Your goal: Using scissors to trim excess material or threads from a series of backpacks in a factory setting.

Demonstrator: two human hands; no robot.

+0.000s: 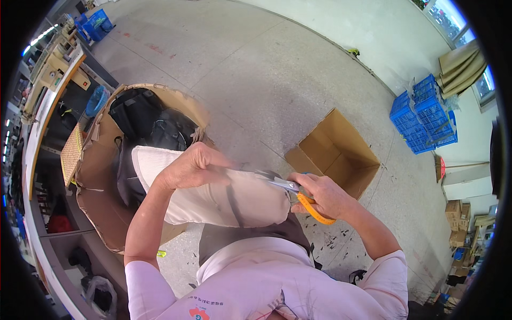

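Note:
A cream padded fabric piece point(258, 202) with a ribbed left end lies over my lap; a dark strip or shadow crosses its middle. My left hand point(192, 166) is over its upper edge, thumb and fingers pinched together and slightly blurred; what they pinch is too small to make out. My right hand point(326, 194) grips a pair of scissors point(308, 205) with orange handles. Their metal blades point left along the fabric's upper right edge, and the tips are hard to make out against it. Dark fabric lies beneath the cream piece.
Left of me stands a large, ragged-edged cardboard box point(96, 200) holding black bags point(136, 112). An open carton point(341, 154) sits on the floor ahead to the right, near dark scraps. Blue crates point(426, 114) are stacked by the wall. A workbench point(42, 114) with a sewing machine runs along the left.

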